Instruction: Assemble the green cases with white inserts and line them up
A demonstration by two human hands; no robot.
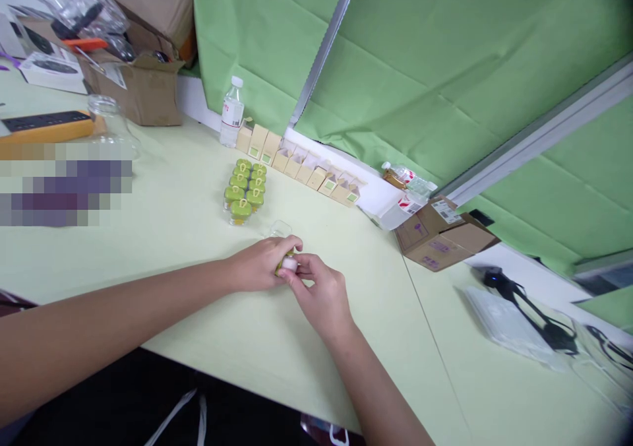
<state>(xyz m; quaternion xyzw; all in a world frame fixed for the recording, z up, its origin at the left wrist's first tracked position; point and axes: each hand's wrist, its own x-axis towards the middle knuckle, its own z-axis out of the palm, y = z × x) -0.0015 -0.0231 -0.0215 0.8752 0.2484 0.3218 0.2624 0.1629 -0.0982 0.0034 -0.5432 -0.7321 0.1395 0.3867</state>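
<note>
At the near part of the table (188,235) both hands meet. My left hand (260,264) is closed around a small green lid (278,269), mostly hidden by the fingers. With thumb and fingertips my right hand (324,294) pinches a small white round piece (289,263) against the lid; its exact kind I cannot make out. Just behind the hands is a clear small container (280,229) with no lid on it. Farther back, several small clear jars with green lids (241,208) stand in two rows, a light loop on each lid.
A row of small beige boxes (294,163), several with open tops, lines the wall beside a water bottle (231,113). Cardboard boxes stand at the left (153,93) and right (435,241). More bottles (403,210), a glass jar (106,123) and a power strip (44,126) lie around.
</note>
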